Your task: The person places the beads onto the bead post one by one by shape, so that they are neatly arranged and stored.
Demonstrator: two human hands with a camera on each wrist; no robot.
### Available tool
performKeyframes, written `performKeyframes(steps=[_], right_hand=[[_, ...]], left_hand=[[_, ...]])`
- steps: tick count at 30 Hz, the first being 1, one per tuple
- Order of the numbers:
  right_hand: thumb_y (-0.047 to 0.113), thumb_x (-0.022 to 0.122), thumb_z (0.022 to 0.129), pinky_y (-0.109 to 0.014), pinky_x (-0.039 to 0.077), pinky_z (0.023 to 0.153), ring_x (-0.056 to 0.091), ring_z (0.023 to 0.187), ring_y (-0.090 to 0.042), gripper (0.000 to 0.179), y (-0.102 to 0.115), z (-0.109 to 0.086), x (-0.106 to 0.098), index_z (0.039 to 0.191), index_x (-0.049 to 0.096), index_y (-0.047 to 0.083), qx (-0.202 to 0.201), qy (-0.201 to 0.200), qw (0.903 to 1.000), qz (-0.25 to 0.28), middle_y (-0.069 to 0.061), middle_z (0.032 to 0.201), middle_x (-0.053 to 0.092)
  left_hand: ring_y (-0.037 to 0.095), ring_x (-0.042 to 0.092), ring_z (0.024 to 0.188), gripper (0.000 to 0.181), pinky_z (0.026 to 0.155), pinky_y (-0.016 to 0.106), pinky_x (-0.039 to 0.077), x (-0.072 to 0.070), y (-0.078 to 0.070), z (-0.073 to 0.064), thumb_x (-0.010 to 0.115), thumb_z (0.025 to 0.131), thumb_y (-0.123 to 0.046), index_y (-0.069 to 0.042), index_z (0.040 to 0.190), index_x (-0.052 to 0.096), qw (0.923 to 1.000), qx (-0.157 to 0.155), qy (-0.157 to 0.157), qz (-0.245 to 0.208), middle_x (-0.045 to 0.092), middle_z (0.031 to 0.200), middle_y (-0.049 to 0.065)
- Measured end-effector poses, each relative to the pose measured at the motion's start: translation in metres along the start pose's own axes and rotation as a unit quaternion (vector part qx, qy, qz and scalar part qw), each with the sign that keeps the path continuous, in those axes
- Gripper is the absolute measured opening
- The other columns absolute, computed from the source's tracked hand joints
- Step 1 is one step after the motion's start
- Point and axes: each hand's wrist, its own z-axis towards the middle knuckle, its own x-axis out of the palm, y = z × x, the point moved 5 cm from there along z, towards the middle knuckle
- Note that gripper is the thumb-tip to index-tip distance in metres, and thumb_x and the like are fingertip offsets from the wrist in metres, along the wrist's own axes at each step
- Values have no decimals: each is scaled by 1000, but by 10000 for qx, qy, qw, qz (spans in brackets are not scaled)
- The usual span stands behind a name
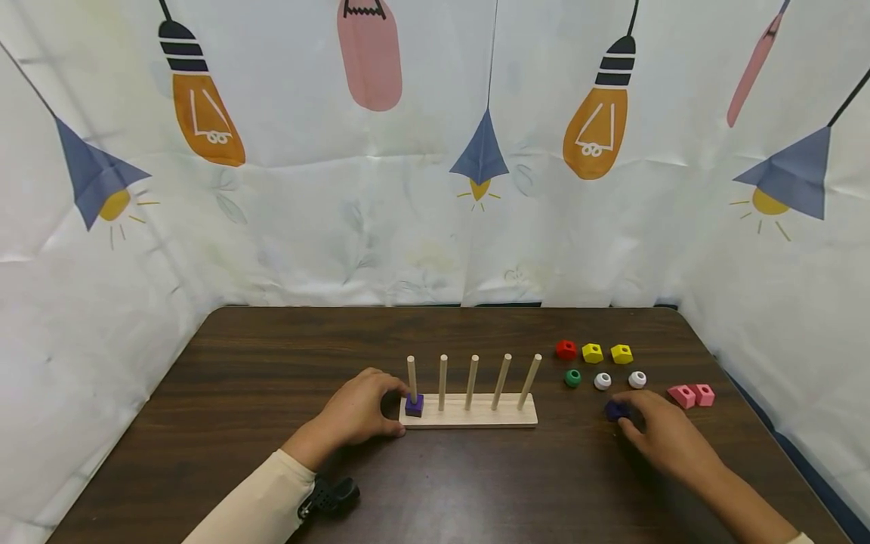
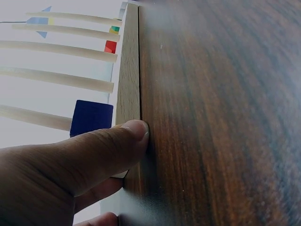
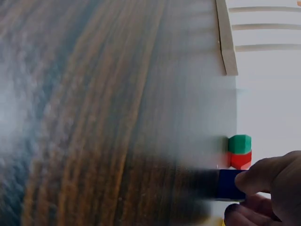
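Note:
A pale wooden peg board (image 1: 469,421) with several upright pegs stands mid-table. On its leftmost peg sits a purple square bead (image 1: 414,406), low against the base. My left hand (image 1: 362,408) grips the left end of the base, thumb at the front edge and fingers behind, as the left wrist view shows. To the right, my right hand (image 1: 662,431) pinches a dark blue block-shaped bead (image 3: 229,184) between thumb and fingers, close over the tabletop. The bead is partly covered by the fingers in the head view.
Beyond the right hand lie a red bead (image 1: 566,350), two yellow beads (image 1: 592,353), a green bead (image 1: 573,378) and two white beads (image 1: 602,381). Two pink beads (image 1: 682,397) lie just right of that hand. A printed curtain (image 1: 435,227) hangs behind the brown table (image 1: 292,340).

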Motion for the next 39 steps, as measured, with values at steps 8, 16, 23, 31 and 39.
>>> performKeyframes(steps=[8,16,23,31,39], right_hand=[[-2,84,79,-46,59,74,68,90,-25,28,-1,4,3,104,71,1,-78,-23,9999,108,-10,101,69],[6,85,80,-44,57,71,64,84,-17,32,3,9,6,108,69,9,-18,138,9999,-67,-7,103,70],[14,84,84,-49,57,75,70,93,-27,26,18,16,5,107,72,13,-198,-78,9996,-185,-6,107,72],[13,85,83,-47,57,78,69,95,-24,26,44,26,-7,106,74,15,-657,-360,9972,75,-1,107,72],[11,86,82,-41,59,75,70,89,-21,28,68,29,-21,106,73,13,-1152,-501,9919,206,3,103,71]], left_hand=[[23,60,113,45,92,46,51,1,-1,0,97,67,-27,-22,107,77,10000,30,10,-27,70,107,-6],[24,59,114,44,93,46,51,1,-1,-1,97,68,-27,-24,107,76,10000,-35,30,-17,70,109,-6],[24,59,115,44,93,46,52,0,-1,-2,97,67,-27,-24,107,76,10000,-38,12,-12,69,109,-6],[24,60,114,44,92,47,52,-1,-1,-1,97,68,-27,-24,106,76,10000,-53,13,0,69,109,-5],[24,60,114,44,92,46,52,-1,-2,0,97,67,-27,-24,107,76,10000,-35,10,1,70,108,-6]])
